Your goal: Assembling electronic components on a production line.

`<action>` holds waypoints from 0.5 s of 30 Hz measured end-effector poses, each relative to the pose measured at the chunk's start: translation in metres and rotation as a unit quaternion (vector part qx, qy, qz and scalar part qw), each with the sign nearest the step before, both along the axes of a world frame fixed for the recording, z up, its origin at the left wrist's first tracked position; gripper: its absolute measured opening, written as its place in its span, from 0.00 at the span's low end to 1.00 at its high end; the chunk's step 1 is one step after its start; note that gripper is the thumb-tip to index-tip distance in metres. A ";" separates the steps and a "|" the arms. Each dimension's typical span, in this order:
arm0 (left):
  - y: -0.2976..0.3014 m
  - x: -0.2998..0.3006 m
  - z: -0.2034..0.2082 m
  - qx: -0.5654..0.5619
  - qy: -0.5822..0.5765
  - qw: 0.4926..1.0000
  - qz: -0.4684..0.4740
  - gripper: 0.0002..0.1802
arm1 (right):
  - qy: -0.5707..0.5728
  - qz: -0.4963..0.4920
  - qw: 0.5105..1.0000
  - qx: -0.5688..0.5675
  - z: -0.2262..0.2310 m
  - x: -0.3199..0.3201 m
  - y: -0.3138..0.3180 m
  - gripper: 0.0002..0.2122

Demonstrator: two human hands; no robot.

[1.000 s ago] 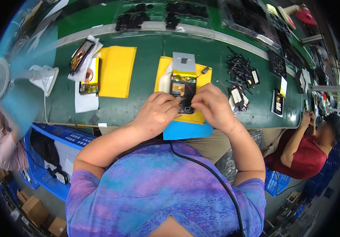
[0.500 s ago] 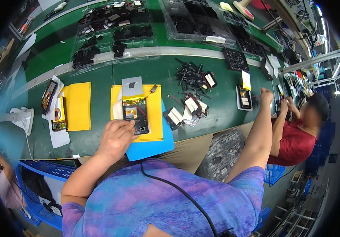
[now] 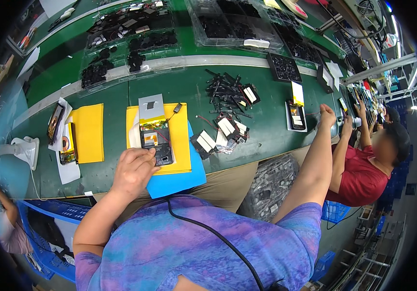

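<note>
An opened handheld electronic device [image 3: 162,151] lies on a yellow pad [image 3: 181,140], its black housing showing red wires and a copper-coloured part. A grey display panel [image 3: 151,107] is folded out beyond its far end, joined by yellow film. My left hand [image 3: 133,170] grips the near left corner of the housing, fingers bent over its edge. Far to the right, my right hand [image 3: 327,116] is closed above the bench edge, beside a second opened device [image 3: 296,116]. Whatever the right fingers hold is hidden.
A heap of black plastic parts [image 3: 225,92] and several batteries with white pads [image 3: 206,141] lie between my hands. A blue sheet [image 3: 179,184] sticks out under the yellow pad. Another opened device [image 3: 68,145] lies left, near a white fan [image 3: 24,150]. A co-worker [image 3: 363,165] sits right.
The view has shifted slightly, so the bench things appear a little further left. My left hand stays on the device's corner. The co-worker's arm at the right has risen.
</note>
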State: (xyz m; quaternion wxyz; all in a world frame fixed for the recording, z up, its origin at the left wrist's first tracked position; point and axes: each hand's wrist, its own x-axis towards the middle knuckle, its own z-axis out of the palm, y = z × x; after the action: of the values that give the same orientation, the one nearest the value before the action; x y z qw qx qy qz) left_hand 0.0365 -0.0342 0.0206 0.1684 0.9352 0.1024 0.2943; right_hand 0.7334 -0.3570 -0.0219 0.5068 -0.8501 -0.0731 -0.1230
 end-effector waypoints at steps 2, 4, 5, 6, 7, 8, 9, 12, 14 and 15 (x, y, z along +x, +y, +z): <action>0.001 0.000 -0.002 -0.003 -0.003 1.000 -0.006 0.15 | -0.042 -0.034 0.993 0.100 0.009 -0.002 -0.010 0.08; 0.002 0.001 -0.003 -0.004 -0.001 1.000 -0.006 0.15 | -0.117 -0.090 0.979 0.141 0.032 -0.020 0.003 0.07; 0.002 -0.001 -0.003 0.003 0.001 1.000 -0.003 0.15 | -0.154 -0.035 0.975 0.159 0.044 -0.045 0.032 0.07; 0.000 -0.005 -0.003 0.009 0.004 1.000 0.004 0.14 | -0.187 0.023 0.966 0.179 0.058 -0.082 0.066 0.07; -0.002 -0.009 -0.004 0.009 0.004 1.000 0.016 0.14 | -0.176 0.114 0.964 0.161 0.079 -0.138 0.106 0.07; -0.003 -0.011 -0.004 0.009 0.007 1.000 0.022 0.14 | -0.163 0.200 0.956 0.141 0.098 -0.204 0.135 0.07; -0.001 -0.010 -0.005 0.012 0.001 1.000 0.010 0.14 | -0.148 0.267 0.947 0.104 0.107 -0.260 0.149 0.06; 0.002 -0.004 -0.006 0.008 -0.001 1.000 -0.009 0.16 | -0.261 0.515 0.813 -0.079 0.105 -0.394 0.179 0.12; 0.002 -0.003 -0.007 0.017 0.003 1.000 -0.011 0.16 | -0.238 0.608 0.751 -0.101 0.094 -0.452 0.201 0.12; 0.001 -0.004 -0.007 0.011 0.000 1.000 -0.009 0.16 | -0.229 0.617 0.741 -0.137 0.091 -0.473 0.209 0.12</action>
State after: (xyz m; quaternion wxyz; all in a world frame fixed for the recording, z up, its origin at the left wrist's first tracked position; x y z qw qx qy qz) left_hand 0.0328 -0.0327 0.0135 0.1606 0.9379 0.0908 0.2939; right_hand 0.2605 -0.1476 0.0687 0.3183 -0.6259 -0.7110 0.0370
